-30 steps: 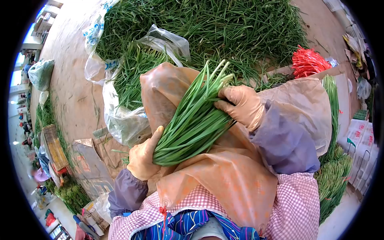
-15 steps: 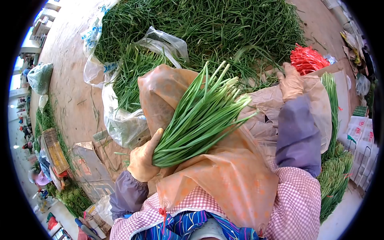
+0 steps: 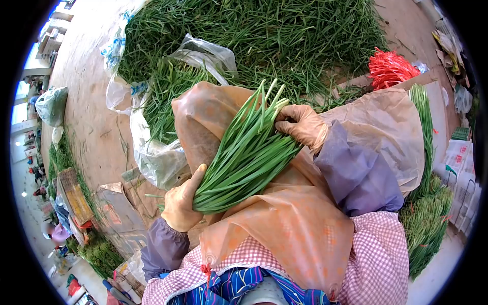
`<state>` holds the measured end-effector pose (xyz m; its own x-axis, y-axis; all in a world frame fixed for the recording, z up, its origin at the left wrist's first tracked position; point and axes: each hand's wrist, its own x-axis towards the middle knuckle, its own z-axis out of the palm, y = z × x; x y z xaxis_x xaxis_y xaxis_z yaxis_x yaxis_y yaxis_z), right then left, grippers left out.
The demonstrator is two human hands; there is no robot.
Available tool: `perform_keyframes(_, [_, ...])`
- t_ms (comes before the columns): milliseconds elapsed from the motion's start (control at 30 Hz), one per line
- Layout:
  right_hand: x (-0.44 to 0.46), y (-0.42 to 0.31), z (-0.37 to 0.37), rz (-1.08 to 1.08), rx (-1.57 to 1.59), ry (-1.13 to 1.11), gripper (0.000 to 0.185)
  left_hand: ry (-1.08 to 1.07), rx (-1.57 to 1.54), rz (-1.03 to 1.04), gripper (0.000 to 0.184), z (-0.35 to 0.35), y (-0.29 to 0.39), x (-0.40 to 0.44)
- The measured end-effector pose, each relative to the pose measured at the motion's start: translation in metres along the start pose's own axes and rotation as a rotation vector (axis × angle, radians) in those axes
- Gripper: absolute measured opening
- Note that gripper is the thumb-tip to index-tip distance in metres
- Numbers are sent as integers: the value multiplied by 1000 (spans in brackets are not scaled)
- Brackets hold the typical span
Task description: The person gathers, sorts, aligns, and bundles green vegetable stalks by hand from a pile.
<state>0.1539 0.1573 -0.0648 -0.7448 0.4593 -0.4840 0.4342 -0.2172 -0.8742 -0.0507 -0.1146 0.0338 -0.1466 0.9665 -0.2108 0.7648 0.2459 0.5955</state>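
Across my lap, on the translucent orange-brown plastic sheet (image 3: 277,223) that covers my knees, lies a loose bundle of garlic chives (image 3: 249,162). Blue printed characters run along the crumpled clear plastic bag (image 3: 160,157) to its left, but they are too folded and small for me to read; red print on the white packaging (image 3: 460,155) at the far right is just as illegible.

The chives slant from lower left to upper right: their pale stem ends point up and away from me to the right, their green leaves run down towards my left side. My gloved left hand (image 3: 182,206) is closed round the leafy end, thumb laid over the top; its fingers and most of the leaf tips are hidden underneath. My gloved right hand (image 3: 303,127) is partly curled against the bundle's upper right edge, near the pale ends, and I cannot tell whether it pinches any stems.

Beyond my knees spreads a heap of loose greens (image 3: 284,40), cut off by the top edge. Red plastic strips (image 3: 391,68) lie at its right corner. At the far left, small objects blur into the dark, curved rim of the view.
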Motion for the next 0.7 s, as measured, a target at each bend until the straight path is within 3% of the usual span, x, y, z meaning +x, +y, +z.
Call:
perform_keyframes(100, [-10, -6, 0, -137, -178, 43, 16, -12, 6, 16, 86, 1, -2, 0])
perform_keyframes(133, [-12, -11, -4, -57, -141, 67, 19, -25, 24, 9, 86, 0, -2, 0])
perform_keyframes(200, [-9, -3, -13, 14, -163, 64, 28, -40, 60, -2, 85, -2, -1, 0])
perform_keyframes(267, [-8, 2, -17, 90, -246, -20, 49, -51, 91, -8, 84, -3, 0, 0])
perform_keyframes(300, [-6, 1, -20, -6, -477, -94, 49, -65, 89, -13, 84, -3, 0, -1])
perform_keyframes(367, [-18, -13, -11, 85, -44, -98, 40, -91, 88, -17, 84, -6, -1, -1])
perform_keyframes(467, [-17, -14, -9, 24, 17, -77, 31, -107, 73, -48, 85, -7, 4, 1])
perform_keyframes(567, [-14, -3, 1, -23, 59, 143, 28, -85, 18, -36, 88, -5, 5, 2])
perform_keyframes(667, [7, 31, -13, -255, 196, 533, 5, -102, -28, -71, 89, -4, 5, 1])
perform_keyframes(700, [14, 43, -34, -326, 212, 672, 5, -100, -61, -92, 88, -4, 6, 1])
